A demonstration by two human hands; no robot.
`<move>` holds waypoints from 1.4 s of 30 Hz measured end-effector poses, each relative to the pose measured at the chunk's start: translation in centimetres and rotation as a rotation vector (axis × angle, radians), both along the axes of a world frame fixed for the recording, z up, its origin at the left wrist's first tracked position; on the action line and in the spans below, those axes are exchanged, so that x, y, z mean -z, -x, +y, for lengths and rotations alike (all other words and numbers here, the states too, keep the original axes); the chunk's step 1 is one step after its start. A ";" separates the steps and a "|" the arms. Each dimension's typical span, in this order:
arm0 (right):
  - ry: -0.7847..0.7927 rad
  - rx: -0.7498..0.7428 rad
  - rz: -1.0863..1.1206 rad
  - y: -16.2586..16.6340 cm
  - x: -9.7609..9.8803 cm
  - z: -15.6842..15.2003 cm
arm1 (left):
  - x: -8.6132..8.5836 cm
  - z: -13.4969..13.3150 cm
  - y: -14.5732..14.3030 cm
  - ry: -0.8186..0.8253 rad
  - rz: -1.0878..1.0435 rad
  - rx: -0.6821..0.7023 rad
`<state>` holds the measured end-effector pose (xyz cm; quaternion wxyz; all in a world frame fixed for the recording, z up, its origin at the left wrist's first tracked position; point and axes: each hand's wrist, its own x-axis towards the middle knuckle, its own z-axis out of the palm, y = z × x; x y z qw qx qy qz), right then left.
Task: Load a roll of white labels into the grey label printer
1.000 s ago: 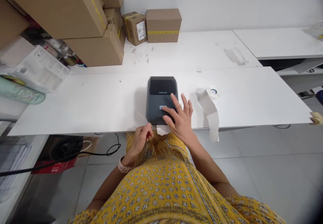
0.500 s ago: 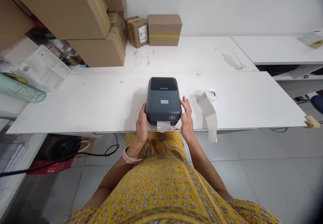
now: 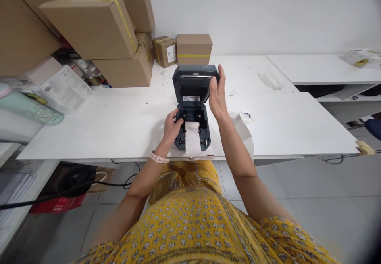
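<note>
A dark grey label printer (image 3: 205, 123) stands at the table's front edge with its lid (image 3: 195, 83) raised and tilted back. Inside the base sits a small white label roll (image 3: 192, 125), its strip running out over the front. My left hand (image 3: 172, 127) grips the left rim of the base, thumb over the inner edge. My right hand (image 3: 218, 95) holds the lid by its right side, fingertips partly hidden behind it. To the right of the printer, a second label roll (image 3: 244, 116) lies on the table with its strip unrolled, partly covered by my right forearm.
Cardboard boxes (image 3: 119, 71) are stacked at the back left, with two smaller ones (image 3: 194, 48) by the wall. A green bottle (image 3: 32, 107) and a white box (image 3: 67, 91) lie at the left. A black cable (image 3: 98, 182) hangs below the white table (image 3: 291, 133).
The printer's lid has swung up from shut to open, showing the roll inside. My right hand has risen with the lid, and my left hand has shifted up onto the base rim.
</note>
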<state>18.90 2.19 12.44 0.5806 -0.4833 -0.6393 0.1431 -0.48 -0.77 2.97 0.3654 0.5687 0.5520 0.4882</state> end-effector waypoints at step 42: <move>0.404 -0.126 0.218 -8.0 12.5 -8.6 | -2.5 -1.5 -0.2 0.024 0.597 0.008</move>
